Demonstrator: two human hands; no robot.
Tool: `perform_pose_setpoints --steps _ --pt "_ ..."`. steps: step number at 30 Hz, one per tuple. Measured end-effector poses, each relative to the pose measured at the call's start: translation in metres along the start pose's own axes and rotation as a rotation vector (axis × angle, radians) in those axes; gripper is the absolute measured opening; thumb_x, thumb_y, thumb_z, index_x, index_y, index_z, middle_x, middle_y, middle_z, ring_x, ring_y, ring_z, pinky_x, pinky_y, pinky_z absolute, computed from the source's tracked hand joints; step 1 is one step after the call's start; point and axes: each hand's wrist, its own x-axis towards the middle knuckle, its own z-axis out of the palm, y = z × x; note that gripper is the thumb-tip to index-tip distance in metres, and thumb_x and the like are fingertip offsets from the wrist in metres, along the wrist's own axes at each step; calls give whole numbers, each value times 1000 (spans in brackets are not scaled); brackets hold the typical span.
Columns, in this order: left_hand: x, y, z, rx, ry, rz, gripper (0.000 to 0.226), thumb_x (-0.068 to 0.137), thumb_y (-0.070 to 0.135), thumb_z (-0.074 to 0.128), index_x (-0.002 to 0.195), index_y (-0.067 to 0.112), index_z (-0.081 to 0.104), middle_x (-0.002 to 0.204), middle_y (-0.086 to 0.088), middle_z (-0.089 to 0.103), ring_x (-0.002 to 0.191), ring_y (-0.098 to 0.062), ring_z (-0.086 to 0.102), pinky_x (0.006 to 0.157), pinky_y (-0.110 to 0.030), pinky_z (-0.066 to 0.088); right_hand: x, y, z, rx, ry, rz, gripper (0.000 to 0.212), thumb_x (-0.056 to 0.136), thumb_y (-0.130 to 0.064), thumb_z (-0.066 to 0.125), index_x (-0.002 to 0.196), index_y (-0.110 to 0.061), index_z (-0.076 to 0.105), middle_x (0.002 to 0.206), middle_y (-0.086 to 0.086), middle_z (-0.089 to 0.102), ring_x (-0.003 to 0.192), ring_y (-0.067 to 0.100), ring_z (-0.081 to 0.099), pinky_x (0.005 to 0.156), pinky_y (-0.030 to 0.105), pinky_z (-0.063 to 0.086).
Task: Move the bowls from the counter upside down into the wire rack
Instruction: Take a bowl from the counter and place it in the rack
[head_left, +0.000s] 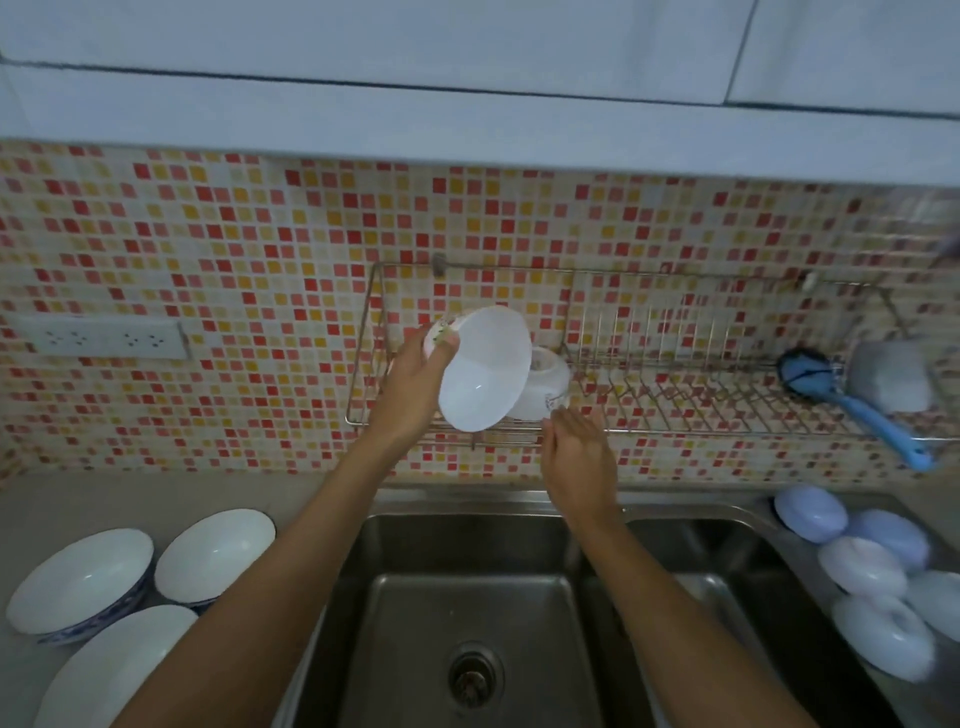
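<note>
My left hand (415, 382) grips a white bowl (483, 374) by its rim and foot, tilted on its side with its hollow facing me, over the left end of the wire rack (675, 395). Behind it a second white bowl (545, 387) rests upside down in the rack. My right hand (579, 457) is just below that bowl, fingers apart, fingertips at its rim. On the counter at lower left stand two upright white bowls (83, 579) (215, 551) with blue patterned sides, and a larger white dish (111, 670).
A steel double sink (467, 597) lies directly below the rack. A blue-handled brush (852, 402) and a grey cup (893, 376) hang at the rack's right end. Several pale round lids (862, 566) lie at the sink's right. A wall socket strip (101, 338) sits left.
</note>
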Motion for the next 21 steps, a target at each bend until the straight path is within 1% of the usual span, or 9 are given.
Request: perform_pose_setpoints --steps 2,5,7,9,11,13,16,19,21 --pt "16 -1 15 105 -11 87 53 87 51 54 135 32 40 132 1 44 112 -17 50 87 -35 53 -1 3 3 -28 19 -24 27 95 -20 55 110 -3 70 112 12 71 106 23 67 107 32 30" --pt "35 2 41 303 -46 301 66 82 45 66 137 21 40 135 -3 40 119 -14 42 97 -26 38 -4 6 5 -36 44 -49 30 95 -22 53 114 -4 68 116 11 69 111 21 65 107 33 39" --pt "46 -1 58 401 -81 432 71 79 41 71 138 16 40 137 -6 39 124 -16 39 102 -25 33 -4 6 7 -34 62 -52 33 96 -23 49 115 -4 68 117 11 69 113 21 64 108 34 38" --pt "55 -9 70 519 -151 516 74 77 40 73 139 17 39 141 -7 39 130 -22 37 110 -37 31 -4 6 9 -47 88 -70 36 97 -24 45 115 -2 68 117 12 69 114 23 63 110 35 33" --pt "65 -22 78 676 -230 595 77 76 39 74 140 17 39 144 -7 40 134 -25 34 113 -52 24 -5 7 10 -69 120 -101 39 97 -25 41 115 -1 67 117 14 68 115 24 62 111 38 30" --pt "73 -30 82 783 -275 628 78 75 38 74 141 15 39 145 -9 40 136 -28 33 115 -58 17 -7 9 13 -79 157 -119 41 97 -25 40 115 -1 67 118 14 68 116 24 62 111 42 31" --pt "81 -39 85 873 -305 637 80 74 32 75 142 12 37 145 -12 41 136 -32 32 116 -54 14 -8 10 18 -38 209 -126 39 98 -24 41 114 0 67 118 15 68 117 24 61 109 48 38" --pt "88 -48 86 935 -328 637 86 73 31 77 144 10 32 147 -13 38 137 -33 30 115 -54 17 -10 14 23 -17 246 -153 37 99 -24 43 116 -1 66 121 14 66 120 24 59 116 41 28" --pt "90 -53 88 949 -347 623 88 73 31 77 145 9 30 149 -13 36 138 -33 28 115 -51 15 -11 17 24 -2 255 -165 35 98 -22 47 118 -1 64 122 14 65 122 24 58 120 37 20"
